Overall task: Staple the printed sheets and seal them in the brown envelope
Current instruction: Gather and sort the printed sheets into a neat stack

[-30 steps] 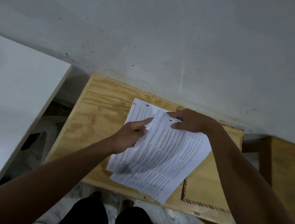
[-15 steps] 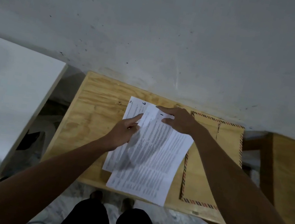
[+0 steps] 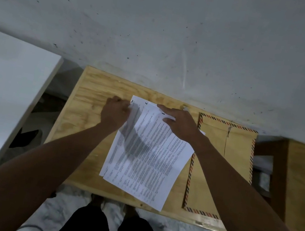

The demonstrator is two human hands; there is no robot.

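The left hand (image 3: 114, 113) has moved up to the far left corner of the printed sheets (image 3: 148, 155). One second ago it was lower, on the left edge of the pile. Its fingers are now curled and seem to pinch the corner of the lower sheets, though the fingertips are a little blurred. The right hand (image 3: 179, 123) stays on the top of the upper sheet, fingers almost straight, pressing it flat. The brown envelope (image 3: 223, 168) is now more uncovered than before, because the pile sits further to the left.

I judge that the person is squaring the sheets at the top corner, so the stapling is not yet done. The sheets are not aligned: the upper one is turned a little against the lower ones.

The pile lies in the middle of the wooden worktop (image 3: 84, 127), and its right edge touches or overlaps the envelope's left border. Its long axis runs from the wall toward the person, leaning to the right at the near end. A small metal thing (image 3: 185, 108) lies beyond the right hand; I cannot tell what it is.
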